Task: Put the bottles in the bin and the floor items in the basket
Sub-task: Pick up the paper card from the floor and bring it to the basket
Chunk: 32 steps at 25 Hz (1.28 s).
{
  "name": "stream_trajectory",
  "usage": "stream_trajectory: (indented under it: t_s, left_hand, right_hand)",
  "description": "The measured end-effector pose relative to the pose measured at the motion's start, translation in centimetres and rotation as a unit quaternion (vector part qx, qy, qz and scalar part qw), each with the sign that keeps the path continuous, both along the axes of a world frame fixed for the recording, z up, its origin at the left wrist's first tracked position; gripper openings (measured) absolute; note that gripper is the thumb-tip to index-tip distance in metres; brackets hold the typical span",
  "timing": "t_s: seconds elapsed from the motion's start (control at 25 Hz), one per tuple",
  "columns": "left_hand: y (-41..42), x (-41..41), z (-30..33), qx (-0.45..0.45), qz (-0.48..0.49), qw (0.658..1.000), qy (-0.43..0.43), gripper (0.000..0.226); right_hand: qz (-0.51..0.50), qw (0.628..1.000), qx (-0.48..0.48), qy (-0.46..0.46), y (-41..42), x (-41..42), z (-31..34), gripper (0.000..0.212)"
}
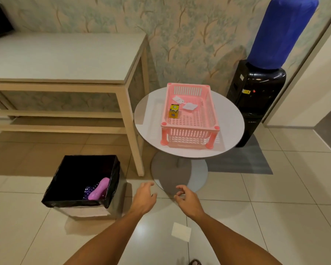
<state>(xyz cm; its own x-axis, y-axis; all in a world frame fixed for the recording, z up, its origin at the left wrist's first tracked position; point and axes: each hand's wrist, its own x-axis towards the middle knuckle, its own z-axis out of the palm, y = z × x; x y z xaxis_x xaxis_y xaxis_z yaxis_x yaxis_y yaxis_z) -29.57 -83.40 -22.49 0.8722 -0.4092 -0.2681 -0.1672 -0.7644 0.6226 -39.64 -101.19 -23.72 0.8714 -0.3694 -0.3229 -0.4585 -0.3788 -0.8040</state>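
Both hands hang empty over the tiled floor [275, 188], the left hand [144, 197] with loose, relaxed fingers and the right hand [187, 199] lightly curled around nothing. Just to the left of the left hand sits the bin [80, 180], lined with black plastic, with a pink bottle [99, 189] and something purple and bumpy already inside. Ahead of the hands and a little to the right stands a round white table [147, 119] carrying the pink basket [189, 115], which holds a small yellow box [173, 111] and two scraps of white paper [189, 106]. One pale square of paper [181, 231] lies on the floor below the right forearm, nearer the person than either hand, and it looks like the last floor item. The risk, I'd judge, is that it gets overlooked or stepped on, since it nearly matches the glossy tiles; lying flat, it may also slide rather than lift. A long beige table [65, 60] runs along the papered wall to the far left, and a black water dispenser [256, 96] with a blue-covered jug stands beyond, to the right.
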Motion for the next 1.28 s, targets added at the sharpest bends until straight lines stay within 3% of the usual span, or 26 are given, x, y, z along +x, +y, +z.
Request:
stream_trajectory:
  t_s: [0.28, 0.52, 0.72, 0.88, 1.12, 1.28]
  left_hand:
    - [4.7, -3.6, -3.4, 0.062, -0.006, 0.993, 0.099, 0.057]
    - [4.9, -6.1, -4.5, 0.041, 0.031, 0.979, 0.195, 0.061]
    - [3.4, -7.0, -6.0, 0.051, 0.071, 0.974, 0.209, 0.066]
    - [2.0, -8.8, -7.4, 0.116, 0.122, 0.969, 0.183, 0.068]
    - [1.9, -12.4, -12.9, 0.189, 0.149, 0.947, 0.211, 0.074]
    - [2.6, -12.3, -17.6, 0.208, 0.129, 0.941, 0.231, 0.079]
  right_hand:
    - [-0.001, 0.993, 0.012, 0.114, 5.1, -5.0, -2.1, 0.046]
    - [0.075, 0.973, -0.031, 0.214, 3.7, -8.4, -3.8, 0.059]
    - [0.167, 0.953, -0.057, 0.245, 0.1, -9.8, -5.3, 0.062]
    - [0.220, 0.940, -0.062, 0.252, -4.0, -9.8, -6.7, 0.064]
    - [0.164, 0.954, -0.037, 0.249, -6.5, -9.4, -10.8, 0.056]
    - [0.194, 0.943, -0.027, 0.269, -7.0, -8.4, -16.0, 0.054]
